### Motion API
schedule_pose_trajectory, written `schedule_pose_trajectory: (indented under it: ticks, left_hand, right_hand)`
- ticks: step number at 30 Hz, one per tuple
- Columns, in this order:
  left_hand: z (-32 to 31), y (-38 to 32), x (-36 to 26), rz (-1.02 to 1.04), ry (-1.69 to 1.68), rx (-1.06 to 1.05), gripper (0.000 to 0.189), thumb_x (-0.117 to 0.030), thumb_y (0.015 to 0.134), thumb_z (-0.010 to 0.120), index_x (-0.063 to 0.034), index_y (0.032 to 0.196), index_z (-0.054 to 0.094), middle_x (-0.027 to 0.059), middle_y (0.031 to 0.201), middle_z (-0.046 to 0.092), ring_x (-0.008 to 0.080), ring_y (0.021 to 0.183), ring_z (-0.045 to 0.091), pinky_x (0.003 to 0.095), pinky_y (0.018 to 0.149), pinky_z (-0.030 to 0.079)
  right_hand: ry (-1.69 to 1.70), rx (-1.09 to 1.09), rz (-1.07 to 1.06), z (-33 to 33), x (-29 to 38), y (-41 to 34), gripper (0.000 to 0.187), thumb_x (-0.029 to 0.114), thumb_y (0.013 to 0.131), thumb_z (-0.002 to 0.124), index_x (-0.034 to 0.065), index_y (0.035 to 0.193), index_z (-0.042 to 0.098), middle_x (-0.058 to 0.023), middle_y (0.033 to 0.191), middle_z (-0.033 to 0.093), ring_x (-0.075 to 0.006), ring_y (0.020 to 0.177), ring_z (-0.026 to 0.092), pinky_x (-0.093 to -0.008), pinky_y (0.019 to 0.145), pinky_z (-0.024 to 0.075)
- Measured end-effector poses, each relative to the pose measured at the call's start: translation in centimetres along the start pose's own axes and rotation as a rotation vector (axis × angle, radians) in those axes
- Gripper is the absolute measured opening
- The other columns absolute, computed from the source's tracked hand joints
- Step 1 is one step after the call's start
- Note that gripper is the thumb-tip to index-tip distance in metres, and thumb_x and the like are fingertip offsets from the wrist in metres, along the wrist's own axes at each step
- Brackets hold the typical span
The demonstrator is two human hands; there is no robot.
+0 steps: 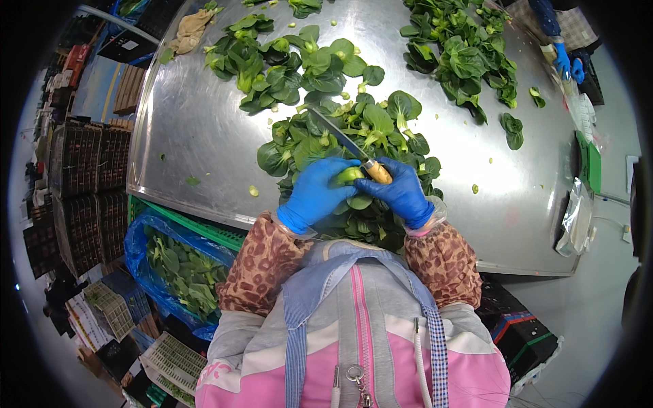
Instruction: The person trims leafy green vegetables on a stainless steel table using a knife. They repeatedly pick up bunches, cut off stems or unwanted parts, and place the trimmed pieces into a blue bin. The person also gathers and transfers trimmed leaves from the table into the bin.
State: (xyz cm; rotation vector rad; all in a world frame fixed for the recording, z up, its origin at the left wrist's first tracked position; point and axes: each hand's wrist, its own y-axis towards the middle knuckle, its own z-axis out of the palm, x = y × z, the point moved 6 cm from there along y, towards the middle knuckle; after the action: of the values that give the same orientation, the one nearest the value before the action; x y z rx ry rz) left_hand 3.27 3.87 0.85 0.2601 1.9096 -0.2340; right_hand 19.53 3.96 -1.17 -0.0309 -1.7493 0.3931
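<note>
My left hand, in a blue glove, holds a head of bok choy with its pale base towards my right hand. In a blue glove too, my right hand grips the wooden handle of a knife; its blade points up and to the left over the leaves. The right thumb touches the bok choy or lies right beside it. Beneath and beyond both hands spreads a pile of bok choy on the steel table. More bok choy lies farther back at the left, and another heap at the back right.
Below the table's left edge stands a green crate with a blue bag of leafy greens. A cloth glove lies at the far left corner, a plastic packet at the right edge. A co-worker's blue-gloved hands show at the upper right.
</note>
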Motion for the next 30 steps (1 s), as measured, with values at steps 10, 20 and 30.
schedule_pose_trajectory:
  ticks: [10, 20, 30]
  left_hand:
    - [0.1, -0.6, 1.9, -0.167, 0.015, 0.229, 0.04, -0.02, 0.075, 0.075, -0.0009, 0.109, 0.064, 0.0126, 0.095, 0.067, 0.0208, 0.084, 0.064, 0.0305, 0.078, 0.049]
    - [-1.0, -1.3, 0.7, -0.249, -0.639, 0.471, 0.039, -0.015, 0.076, 0.074, 0.0012, 0.11, 0.064, 0.0074, 0.104, 0.065, 0.0134, 0.092, 0.06, 0.0273, 0.082, 0.048]
    - [0.5, 0.1, -2.1, 0.171, 0.291, -0.002, 0.055, -0.02, 0.068, 0.079, -0.0102, 0.118, 0.057, 0.0129, 0.1, 0.059, 0.032, 0.091, 0.059, 0.0352, 0.078, 0.049]
  right_hand:
    - [-0.293, 0.039, -0.18, 0.7, 2.4, -1.0, 0.036, 0.021, 0.071, 0.074, 0.0024, 0.101, 0.062, -0.0138, 0.078, 0.064, -0.0207, 0.066, 0.06, -0.0323, 0.062, 0.0487]
    - [-0.074, -0.112, -0.033, -1.2, -1.5, -0.3, 0.031, 0.022, 0.075, 0.075, 0.0026, 0.097, 0.066, -0.0125, 0.077, 0.065, -0.0181, 0.066, 0.062, -0.0316, 0.063, 0.0497]
    - [0.245, -0.083, 0.129, 0.1, -0.5, -0.5, 0.032, 0.021, 0.081, 0.073, 0.0, 0.101, 0.06, 0.0005, 0.074, 0.059, -0.0046, 0.059, 0.051, -0.0196, 0.051, 0.0401]
